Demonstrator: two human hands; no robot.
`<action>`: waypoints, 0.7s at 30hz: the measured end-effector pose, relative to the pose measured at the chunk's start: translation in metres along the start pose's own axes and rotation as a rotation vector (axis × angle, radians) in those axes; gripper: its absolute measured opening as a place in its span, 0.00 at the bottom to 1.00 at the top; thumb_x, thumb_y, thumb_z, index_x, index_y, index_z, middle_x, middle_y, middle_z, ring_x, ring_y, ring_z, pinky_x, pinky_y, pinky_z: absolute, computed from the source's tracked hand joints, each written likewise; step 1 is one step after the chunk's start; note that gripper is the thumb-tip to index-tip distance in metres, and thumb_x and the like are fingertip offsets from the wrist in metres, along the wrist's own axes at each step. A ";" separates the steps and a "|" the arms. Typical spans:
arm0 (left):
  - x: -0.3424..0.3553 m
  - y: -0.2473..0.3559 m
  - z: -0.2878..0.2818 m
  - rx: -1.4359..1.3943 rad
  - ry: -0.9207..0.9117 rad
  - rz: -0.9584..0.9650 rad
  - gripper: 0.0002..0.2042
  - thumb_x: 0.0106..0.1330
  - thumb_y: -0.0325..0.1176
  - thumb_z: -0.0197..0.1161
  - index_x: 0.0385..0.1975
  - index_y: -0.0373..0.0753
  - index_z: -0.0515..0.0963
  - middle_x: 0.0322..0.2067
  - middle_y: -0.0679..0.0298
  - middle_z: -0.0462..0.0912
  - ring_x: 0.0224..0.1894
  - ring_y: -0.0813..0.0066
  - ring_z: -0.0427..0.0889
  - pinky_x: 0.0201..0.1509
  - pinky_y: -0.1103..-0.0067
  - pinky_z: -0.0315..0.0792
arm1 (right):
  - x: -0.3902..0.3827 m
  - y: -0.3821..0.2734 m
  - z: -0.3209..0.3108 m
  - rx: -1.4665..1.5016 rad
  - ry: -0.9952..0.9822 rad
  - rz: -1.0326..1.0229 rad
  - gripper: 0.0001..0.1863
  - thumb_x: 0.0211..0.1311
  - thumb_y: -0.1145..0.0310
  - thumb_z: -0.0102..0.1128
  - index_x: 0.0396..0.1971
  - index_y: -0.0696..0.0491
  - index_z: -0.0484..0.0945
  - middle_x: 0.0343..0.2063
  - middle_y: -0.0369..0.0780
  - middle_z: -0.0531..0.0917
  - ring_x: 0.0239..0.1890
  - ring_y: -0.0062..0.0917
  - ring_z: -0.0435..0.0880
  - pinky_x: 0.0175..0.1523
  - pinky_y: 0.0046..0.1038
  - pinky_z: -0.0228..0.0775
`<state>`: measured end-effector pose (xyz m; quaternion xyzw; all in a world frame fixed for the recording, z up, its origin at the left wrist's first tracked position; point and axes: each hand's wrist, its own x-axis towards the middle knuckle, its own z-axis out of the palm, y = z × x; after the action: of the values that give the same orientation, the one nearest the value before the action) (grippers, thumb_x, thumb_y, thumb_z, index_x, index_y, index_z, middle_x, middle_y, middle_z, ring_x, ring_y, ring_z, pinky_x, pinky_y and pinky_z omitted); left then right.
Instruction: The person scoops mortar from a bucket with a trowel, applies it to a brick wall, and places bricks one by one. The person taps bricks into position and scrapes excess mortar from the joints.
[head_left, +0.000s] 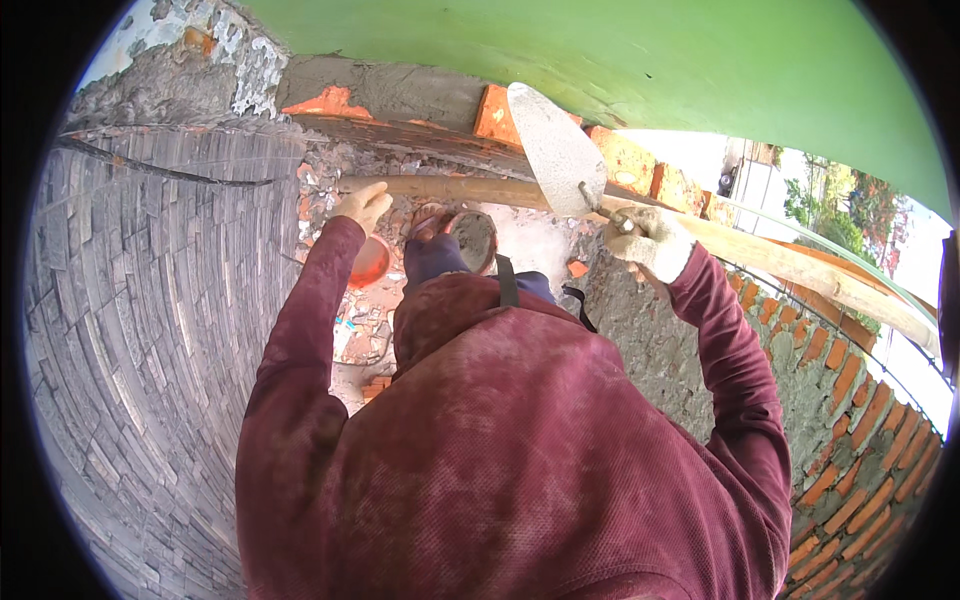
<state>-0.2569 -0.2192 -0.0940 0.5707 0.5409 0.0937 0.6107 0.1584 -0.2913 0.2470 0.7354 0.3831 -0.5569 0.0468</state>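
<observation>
My right hand [655, 243], in a pale work glove, is closed round the handle of a trowel [556, 150]. The trowel's broad, mortar-spotted blade points up and to the left, in front of the brick row along the ledge. My left hand [364, 208], also gloved, is held out near the left end of a long wooden pole [445, 188]. Its fingers are extended and nothing shows in them; whether they touch the pole I cannot tell. Between my arms, by my feet, stands a bucket of grey mortar [473, 243].
An orange-red bucket [370, 262] stands below my left hand among brick rubble [362, 330]. Orange bricks [625, 160] line the ledge under a green surface [650, 50]. Grey stone cladding [150, 330] rises at left, a partly mortared brick wall [850, 430] at right.
</observation>
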 end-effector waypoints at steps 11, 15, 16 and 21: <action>-0.097 -0.176 0.086 -0.259 0.158 -0.330 0.26 0.70 0.39 0.64 0.64 0.31 0.72 0.60 0.52 0.78 0.64 0.66 0.76 0.67 0.74 0.69 | 0.113 -0.014 0.057 -1.232 0.091 -0.134 0.33 0.64 0.64 0.56 0.67 0.63 0.65 0.45 0.54 0.85 0.52 0.47 0.84 0.55 0.43 0.77; -0.110 -0.133 0.107 -0.239 0.240 -0.300 0.25 0.70 0.42 0.62 0.61 0.32 0.74 0.57 0.52 0.82 0.62 0.66 0.78 0.65 0.73 0.69 | 0.181 -0.044 0.108 -0.992 0.133 -0.325 0.29 0.64 0.59 0.58 0.59 0.63 0.69 0.45 0.57 0.84 0.50 0.50 0.84 0.54 0.45 0.77; -0.115 -0.105 0.112 -0.321 0.247 -0.305 0.25 0.70 0.42 0.62 0.61 0.32 0.74 0.56 0.53 0.82 0.61 0.66 0.78 0.65 0.73 0.70 | 0.191 -0.051 0.113 -0.947 0.157 -0.376 0.29 0.64 0.58 0.58 0.58 0.63 0.70 0.44 0.58 0.84 0.48 0.51 0.85 0.52 0.45 0.77; -0.154 -0.100 0.173 -0.435 0.509 -0.212 0.21 0.72 0.39 0.59 0.60 0.35 0.75 0.50 0.58 0.85 0.54 0.73 0.81 0.60 0.75 0.72 | 0.214 -0.050 0.113 -0.746 0.202 -0.626 0.23 0.65 0.56 0.56 0.50 0.60 0.75 0.43 0.58 0.84 0.50 0.52 0.83 0.55 0.44 0.74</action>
<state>-0.2355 -0.4685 -0.1299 0.3263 0.6993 0.2821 0.5700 0.0575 -0.2031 0.0393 0.5688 0.7611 -0.2952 0.0998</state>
